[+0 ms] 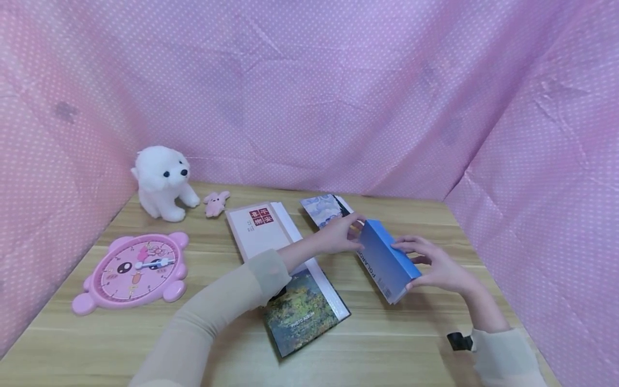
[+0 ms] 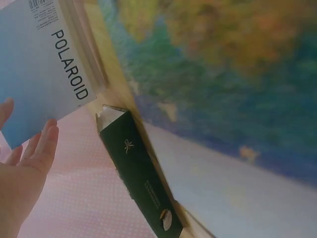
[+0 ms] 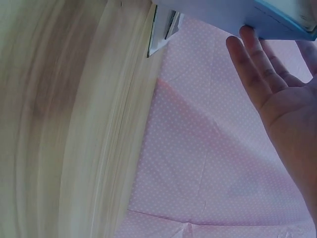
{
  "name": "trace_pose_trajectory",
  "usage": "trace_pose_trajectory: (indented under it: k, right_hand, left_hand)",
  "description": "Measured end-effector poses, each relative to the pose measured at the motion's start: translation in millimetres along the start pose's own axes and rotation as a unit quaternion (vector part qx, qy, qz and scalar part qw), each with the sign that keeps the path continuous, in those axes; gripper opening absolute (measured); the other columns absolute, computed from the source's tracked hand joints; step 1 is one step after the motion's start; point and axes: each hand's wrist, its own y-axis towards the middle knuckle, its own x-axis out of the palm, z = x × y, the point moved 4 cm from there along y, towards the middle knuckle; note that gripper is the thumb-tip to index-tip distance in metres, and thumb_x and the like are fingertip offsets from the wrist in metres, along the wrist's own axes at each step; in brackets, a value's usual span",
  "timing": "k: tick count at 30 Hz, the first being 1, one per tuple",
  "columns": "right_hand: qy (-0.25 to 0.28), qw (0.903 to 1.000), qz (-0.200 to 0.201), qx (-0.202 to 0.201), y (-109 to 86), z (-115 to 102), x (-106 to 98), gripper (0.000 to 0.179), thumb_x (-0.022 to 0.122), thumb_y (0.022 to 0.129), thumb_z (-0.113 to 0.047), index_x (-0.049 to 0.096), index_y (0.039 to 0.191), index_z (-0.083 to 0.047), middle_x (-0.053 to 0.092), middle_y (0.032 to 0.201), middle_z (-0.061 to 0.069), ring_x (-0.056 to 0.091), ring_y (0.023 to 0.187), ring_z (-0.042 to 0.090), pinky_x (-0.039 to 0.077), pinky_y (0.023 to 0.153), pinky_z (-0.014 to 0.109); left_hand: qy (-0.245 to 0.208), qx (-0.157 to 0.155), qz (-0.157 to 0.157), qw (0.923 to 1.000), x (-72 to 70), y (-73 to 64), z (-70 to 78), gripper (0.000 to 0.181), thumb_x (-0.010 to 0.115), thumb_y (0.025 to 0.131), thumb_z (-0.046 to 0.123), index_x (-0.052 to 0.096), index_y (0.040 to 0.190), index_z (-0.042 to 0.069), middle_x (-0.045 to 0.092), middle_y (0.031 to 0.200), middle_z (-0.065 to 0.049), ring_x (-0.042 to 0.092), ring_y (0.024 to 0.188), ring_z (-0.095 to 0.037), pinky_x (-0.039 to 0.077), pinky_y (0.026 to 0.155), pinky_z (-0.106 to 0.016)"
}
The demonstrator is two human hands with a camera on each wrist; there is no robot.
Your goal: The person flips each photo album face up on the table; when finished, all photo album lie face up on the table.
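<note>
Both hands hold a blue album [image 1: 387, 255] lettered POLAROID, tilted up on its edge with the spine upward at the table's right side. My left hand [image 1: 340, 234] grips its far end, thumb and fingers at the corner; the left wrist view shows these fingers [image 2: 45, 141] at the album's edge. At the spine and near end, my right hand [image 1: 437, 266] holds it between fingers and thumb. Behind the left hand lies a book with a blue-and-white cloud cover [image 1: 321, 208]. Beneath the left forearm are a pale album with red characters [image 1: 261, 228] and a green floral photo album [image 1: 304, 314].
A white plush dog [image 1: 162, 183] sits at the back left beside a small pink plush toy [image 1: 216, 204]. In front of them lies a pink toy clock [image 1: 137, 269]. Pink dotted cloth [image 1: 309, 97] hangs around the wooden table [image 1: 387, 344].
</note>
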Motion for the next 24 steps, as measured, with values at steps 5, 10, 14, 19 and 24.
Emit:
trace_pose_trajectory:
  k: [5, 10, 14, 19, 24]
  right_hand:
    - [-0.016, 0.9998, -0.004, -0.013, 2.0, -4, 5, 0.08, 0.088, 0.06, -0.012, 0.052, 0.131, -0.005, 0.04, 0.137, 0.023, 0.039, 0.122, 0.004, 0.054, 0.087, 0.034]
    - [-0.038, 0.9991, -0.016, -0.011, 2.9, -8, 11, 0.082, 0.089, 0.06, -0.021, 0.052, 0.132, -0.01, 0.037, 0.139, 0.019, 0.041, 0.121, 0.022, 0.055, 0.085, 0.039]
    - [-0.047, 0.9987, -0.022, 0.003, 3.1, -11, 16, 0.082, 0.089, 0.06, -0.026, 0.052, 0.132, -0.015, 0.035, 0.143, 0.014, 0.041, 0.119, 0.031, 0.054, 0.084, 0.042]
    - [-0.072, 0.9968, -0.034, 0.01, 4.7, -16, 24, 0.082, 0.089, 0.058, -0.033, 0.052, 0.131, -0.024, 0.034, 0.145, 0.009, 0.045, 0.119, 0.032, 0.054, 0.085, 0.045]
    - [-0.09, 0.9949, -0.046, -0.011, 5.6, -20, 34, 0.08, 0.089, 0.059, -0.034, 0.053, 0.13, -0.026, 0.032, 0.146, 0.009, 0.044, 0.12, 0.032, 0.055, 0.085, 0.038]
  left_hand:
    - [-0.016, 0.001, -0.005, 0.9999, 1.1, -4.3, -4.6, 0.064, 0.074, 0.082, 0.019, 0.041, 0.135, 0.01, 0.056, 0.129, -0.009, 0.062, 0.11, -0.017, 0.051, 0.088, -0.018]
    - [-0.027, -0.01, -0.018, 0.9994, 2.4, -10.4, -8.1, 0.065, 0.073, 0.083, 0.019, 0.039, 0.138, 0.012, 0.053, 0.133, -0.009, 0.059, 0.114, -0.018, 0.049, 0.092, -0.02]
    - [-0.049, -0.007, -0.023, 0.9985, 2.9, -14.8, -9.4, 0.062, 0.073, 0.083, 0.014, 0.04, 0.136, 0.013, 0.054, 0.13, -0.009, 0.059, 0.113, -0.019, 0.049, 0.093, -0.021]
    - [-0.058, -0.002, -0.021, 0.9981, 2.5, -19.4, -12.0, 0.06, 0.072, 0.083, 0.011, 0.042, 0.134, 0.012, 0.058, 0.124, -0.01, 0.06, 0.111, -0.02, 0.049, 0.093, -0.021]
    - [-0.051, -0.005, -0.038, 0.998, 2.6, -24.7, -13.3, 0.06, 0.073, 0.083, 0.013, 0.043, 0.135, 0.011, 0.056, 0.128, -0.01, 0.06, 0.112, -0.022, 0.05, 0.092, -0.022]
